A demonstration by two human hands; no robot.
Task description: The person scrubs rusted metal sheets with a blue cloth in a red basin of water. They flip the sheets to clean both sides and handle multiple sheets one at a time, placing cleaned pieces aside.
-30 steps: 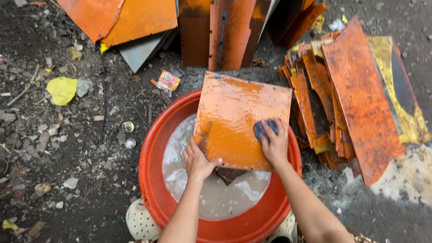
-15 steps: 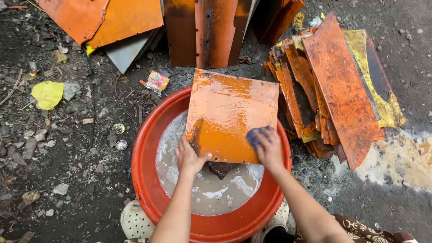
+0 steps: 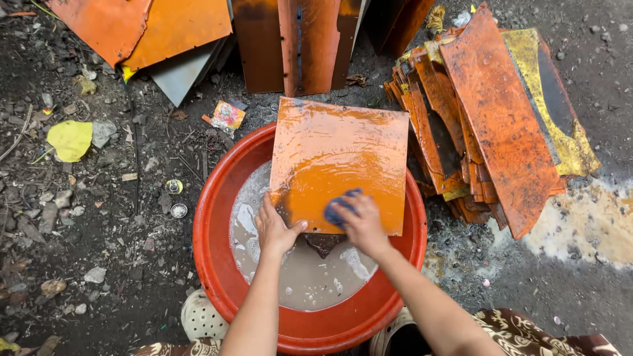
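Two hands (image 3: 316,224) on orange panel (image 3: 343,158)

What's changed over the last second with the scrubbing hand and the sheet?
The right hand slid the blue scrub pad leftward and down the orange sheet, from near its right edge toward the lower middle. The left hand still grips the sheet's lower left edge, and the sheet still leans over the red basin of murky water.
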